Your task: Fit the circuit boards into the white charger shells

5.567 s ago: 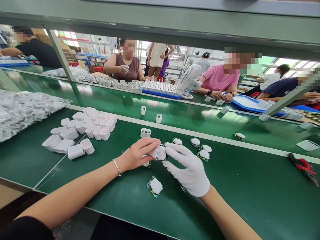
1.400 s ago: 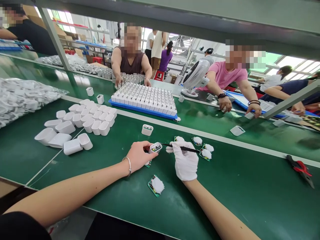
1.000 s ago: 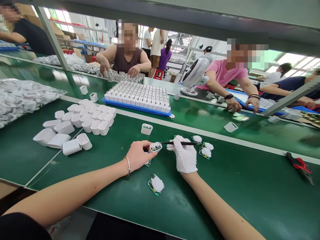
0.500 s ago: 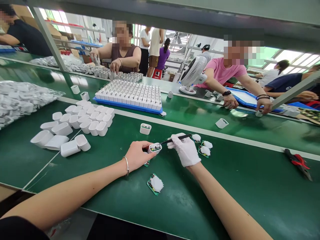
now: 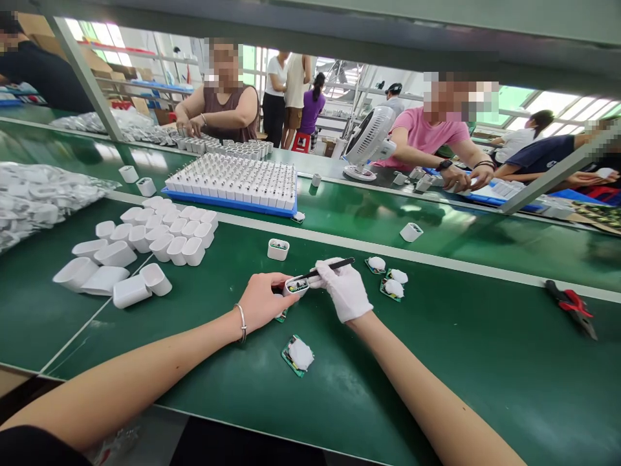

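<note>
My bare left hand [image 5: 262, 299] grips a small white charger shell [image 5: 295, 285], its open end up with a circuit board inside. My right hand [image 5: 343, 288], in a white glove, is closed on black tweezers [image 5: 326, 269] whose tip reaches into the shell's opening. Just right of the hands lie three green circuit boards with white pads [image 5: 392, 283]. Another padded board [image 5: 297, 355] lies nearer me. A filled shell [image 5: 278, 249] stands upright just beyond the hands.
Empty white shells [image 5: 165, 237] cluster at left, beside a bag of white parts [image 5: 33, 202]. A blue tray of chargers [image 5: 233, 181] rides the far belt. Red-handled cutters [image 5: 568, 306] lie at right. Several people work across the belt near a white fan [image 5: 369, 141].
The tweezers have tilted and their tip has moved left into the shell. The blue tray and loose shells on the far belt have drifted left. My left hand keeps its grip.
</note>
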Available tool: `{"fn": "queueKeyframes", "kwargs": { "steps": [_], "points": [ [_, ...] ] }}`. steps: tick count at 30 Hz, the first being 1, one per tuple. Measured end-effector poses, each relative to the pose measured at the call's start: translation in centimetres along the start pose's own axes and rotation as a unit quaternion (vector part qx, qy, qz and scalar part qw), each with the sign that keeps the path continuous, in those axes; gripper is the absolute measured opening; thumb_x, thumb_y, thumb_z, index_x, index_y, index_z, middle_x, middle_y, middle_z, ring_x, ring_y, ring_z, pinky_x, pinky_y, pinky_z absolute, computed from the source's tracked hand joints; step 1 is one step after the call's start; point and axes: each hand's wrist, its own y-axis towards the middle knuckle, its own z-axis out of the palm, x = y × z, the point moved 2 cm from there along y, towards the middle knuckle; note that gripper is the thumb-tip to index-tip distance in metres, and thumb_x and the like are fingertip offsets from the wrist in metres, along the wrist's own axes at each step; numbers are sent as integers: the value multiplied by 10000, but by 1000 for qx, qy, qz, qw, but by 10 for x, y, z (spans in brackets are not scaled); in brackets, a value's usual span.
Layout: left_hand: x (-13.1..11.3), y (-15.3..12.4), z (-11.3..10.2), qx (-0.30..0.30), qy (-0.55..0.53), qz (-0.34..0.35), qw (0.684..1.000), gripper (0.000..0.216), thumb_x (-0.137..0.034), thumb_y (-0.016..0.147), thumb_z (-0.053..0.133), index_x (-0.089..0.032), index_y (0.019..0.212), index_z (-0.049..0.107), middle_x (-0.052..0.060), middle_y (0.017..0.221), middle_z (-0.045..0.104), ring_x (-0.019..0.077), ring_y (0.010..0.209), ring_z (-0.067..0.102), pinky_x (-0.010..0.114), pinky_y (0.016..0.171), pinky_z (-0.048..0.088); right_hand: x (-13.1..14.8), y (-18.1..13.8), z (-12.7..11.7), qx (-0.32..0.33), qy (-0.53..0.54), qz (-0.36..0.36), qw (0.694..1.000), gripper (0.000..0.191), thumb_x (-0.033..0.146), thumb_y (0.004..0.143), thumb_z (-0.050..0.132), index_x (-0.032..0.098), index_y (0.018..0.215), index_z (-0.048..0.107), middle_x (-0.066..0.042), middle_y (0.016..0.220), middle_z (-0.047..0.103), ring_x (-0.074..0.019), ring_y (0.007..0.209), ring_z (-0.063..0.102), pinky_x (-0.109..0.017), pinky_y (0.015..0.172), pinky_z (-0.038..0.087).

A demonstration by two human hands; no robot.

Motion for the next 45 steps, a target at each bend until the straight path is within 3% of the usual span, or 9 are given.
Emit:
{"fn": "queueKeyframes", "kwargs": {
  "steps": [4, 10, 14, 19, 27, 32, 37, 40, 45],
  "points": [
    [0, -1, 0, -11, 18, 28, 999, 247, -191, 669, 692, -167, 912, 722, 36, 857, 730, 188, 774, 668, 255, 669, 530, 7, 3, -23, -22, -141, 13, 990, 201, 359, 779, 600, 173, 780, 525, 24, 568, 589, -98, 413, 551, -219, 419, 480],
    [-2, -4, -4, -71, 64, 168, 981, 262, -108, 663, 687, -206, 904, 720, 38, 876, 716, 181, 811, 648, 293, 714, 539, 21, -8, -39, 39, -464, 24, 885, 121, 293, 782, 567, 195, 731, 617, -45, 658, 632, -177, 587, 607, -286, 545, 490],
    [-3, -5, -6, -92, 42, 309, 946, 288, -107, 704, 667, -203, 974, 695, 51, 955, 719, 182, 855, 627, 338, 786, 538, 25, -31, -11, 55, -369, -99, 923, 369, 413, 799, 546, 223, 1109, 606, -92, 1097, 624, -220, 922, 612, -356, 787, 503],
    [-4, -7, -4, -65, 24, 393, 917, 266, -179, 752, 666, -194, 1018, 677, 63, 928, 725, 181, 817, 622, 343, 754, 543, 14, -47, 8, 128, -200, 33, 971, 504, 482, 724, 616, 146, 1099, 625, -74, 867, 692, -193, 703, 623, -357, 669, 522],
    [0, 11, -18, -53, 5, 302, 952, 387, -240, 718, 708, -206, 1096, 637, 52, 964, 640, 181, 867, 624, 333, 792, 547, 34, -17, 15, 180, -399, -95, 894, 343, 409, 666, 668, 226, 956, 691, -20, 873, 698, -166, 701, 615, -282, 634, 493],
    [16, 37, -33, -125, 110, 158, 973, 650, -312, 731, 694, -238, 1320, 429, 108, 1338, 449, 290, 1230, 432, 479, 1022, 383, 42, 83, 9, 6, -621, -47, 782, 359, 506, 750, 545, 191, 816, 703, -44, 757, 698, -195, 736, 630, -244, 621, 437],
    [23, 51, -34, -46, 126, 111, 985, 636, -264, 779, 627, -238, 1363, 375, 99, 1414, 390, 273, 1295, 362, 457, 1070, 322, 43, 148, 11, -86, -668, -7, 739, 396, 404, 803, 480, 70, 827, 691, -228, 821, 665, -346, 844, 639, -350, 636, 436],
    [24, 50, -35, -24, 115, 95, 989, 544, -178, 769, 595, -253, 1293, 468, 65, 1330, 477, 236, 1216, 450, 398, 1055, 354, 33, 157, 48, -79, -681, -46, 726, 446, 362, 808, 477, 64, 1117, 597, -275, 1144, 572, -379, 1062, 557, -410, 738, 446],
    [27, 51, -40, -49, 65, 55, 995, 419, -128, 743, 547, -227, 1150, 574, 34, 1114, 577, 195, 1043, 544, 350, 972, 424, -4, 173, 154, 143, -679, -146, 705, 750, 424, 765, 550, 93, 1388, 294, -204, 1353, 449, -293, 1238, 437, -358, 897, 414]
  ]
}}
